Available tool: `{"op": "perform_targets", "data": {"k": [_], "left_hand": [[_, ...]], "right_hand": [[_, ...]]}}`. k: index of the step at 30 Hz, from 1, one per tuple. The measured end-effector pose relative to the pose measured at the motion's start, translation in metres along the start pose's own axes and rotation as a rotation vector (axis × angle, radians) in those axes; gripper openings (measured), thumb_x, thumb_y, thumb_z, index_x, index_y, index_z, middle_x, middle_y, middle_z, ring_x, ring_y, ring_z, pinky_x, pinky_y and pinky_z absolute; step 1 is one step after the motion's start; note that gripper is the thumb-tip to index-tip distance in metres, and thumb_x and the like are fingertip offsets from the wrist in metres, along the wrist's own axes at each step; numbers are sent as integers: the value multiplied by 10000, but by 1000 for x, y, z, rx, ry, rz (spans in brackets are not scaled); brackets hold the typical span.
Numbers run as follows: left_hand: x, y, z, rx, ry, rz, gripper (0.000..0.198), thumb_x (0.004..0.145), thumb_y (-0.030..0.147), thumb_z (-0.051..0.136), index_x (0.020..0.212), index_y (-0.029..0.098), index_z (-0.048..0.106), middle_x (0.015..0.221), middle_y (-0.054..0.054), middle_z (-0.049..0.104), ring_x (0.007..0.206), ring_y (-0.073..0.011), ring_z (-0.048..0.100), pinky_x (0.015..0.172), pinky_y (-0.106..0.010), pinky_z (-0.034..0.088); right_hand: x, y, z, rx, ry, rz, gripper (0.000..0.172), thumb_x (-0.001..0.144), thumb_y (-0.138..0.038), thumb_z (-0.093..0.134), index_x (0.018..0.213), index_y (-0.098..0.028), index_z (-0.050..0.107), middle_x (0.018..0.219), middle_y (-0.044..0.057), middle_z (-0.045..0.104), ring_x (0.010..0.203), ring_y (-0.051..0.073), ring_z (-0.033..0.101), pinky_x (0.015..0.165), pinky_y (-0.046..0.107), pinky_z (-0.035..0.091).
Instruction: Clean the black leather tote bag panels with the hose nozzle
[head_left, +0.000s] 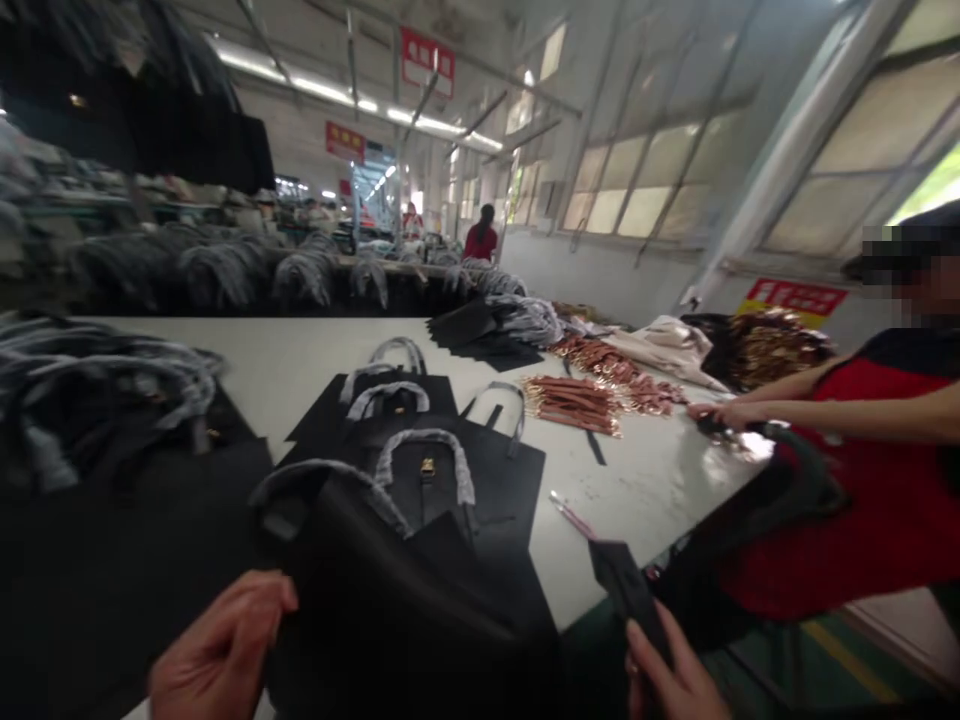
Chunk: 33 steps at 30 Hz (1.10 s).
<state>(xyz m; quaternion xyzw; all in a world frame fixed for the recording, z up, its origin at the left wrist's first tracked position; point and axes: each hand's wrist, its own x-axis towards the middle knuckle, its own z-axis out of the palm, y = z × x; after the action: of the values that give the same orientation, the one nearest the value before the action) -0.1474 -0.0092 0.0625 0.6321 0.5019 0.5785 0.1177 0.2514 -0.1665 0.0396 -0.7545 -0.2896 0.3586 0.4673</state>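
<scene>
A black handbag (pixel 420 610) with a handle wrapped in clear plastic lies in front of me. My left hand (pixel 225 645) is closed in a pinch at its left edge. In my right hand (pixel 667 670) is a flat black strap-like piece (pixel 628 590), pointing up and left, held between thumb and fingers. Just beyond it a thin pinkish pen-like tool (pixel 574 516) lies on the white table (pixel 630 490). More black bags (pixel 502 455) overlap ahead, their handles also wrapped; one shows a gold buckle (pixel 427 467).
Stacked black bags (pixel 135 520) fill the left side. Bundles of brown straps (pixel 574 402) with gold hardware lie on the table's right half. At the right edge stands a co-worker in a red apron (pixel 847 480), hands over the table. Further bags (pixel 495 330) lie at the back.
</scene>
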Motion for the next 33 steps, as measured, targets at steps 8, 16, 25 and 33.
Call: {"op": "perform_targets", "data": {"k": [8, 16, 25, 33], "left_hand": [[-34, 0, -63, 609, -331, 280, 375, 844, 386, 563, 515, 207, 536, 527, 10, 517, 559, -148, 483, 635, -287, 379], [-54, 46, 27, 508, -686, 290, 176, 829, 258, 585, 981, 210, 660, 996, -70, 673, 937, -239, 603, 818, -383, 475], [-103, -13, 58, 462, -821, 350, 427, 855, 133, 508, 1282, 154, 514, 1392, -140, 503, 1327, -300, 415, 1066, -486, 415], [-97, -9, 56, 406, -783, 334, 429, 858, 143, 507, 1286, 171, 507, 1395, -127, 500, 1316, -276, 434, 1082, -470, 408]], "right_hand": [[3, -25, 34, -131, -278, 37, 766, 786, -590, 571, 1391, -189, 327, 632, -43, 595, 398, 137, 548, 389, 247, 443], [-4, -70, 106, -285, -609, 31, 629, 857, -463, 535, 1419, -240, 360, 650, -30, 639, 375, 101, 563, 350, 178, 446], [9, -92, 149, -369, -829, 37, 469, 862, -442, 537, 1290, -255, 498, 719, -14, 642, 359, 91, 580, 302, 145, 422], [21, -115, 165, -428, -894, 51, 407, 860, -413, 531, 1233, -253, 508, 713, -40, 581, 364, 67, 568, 313, 124, 427]]}}
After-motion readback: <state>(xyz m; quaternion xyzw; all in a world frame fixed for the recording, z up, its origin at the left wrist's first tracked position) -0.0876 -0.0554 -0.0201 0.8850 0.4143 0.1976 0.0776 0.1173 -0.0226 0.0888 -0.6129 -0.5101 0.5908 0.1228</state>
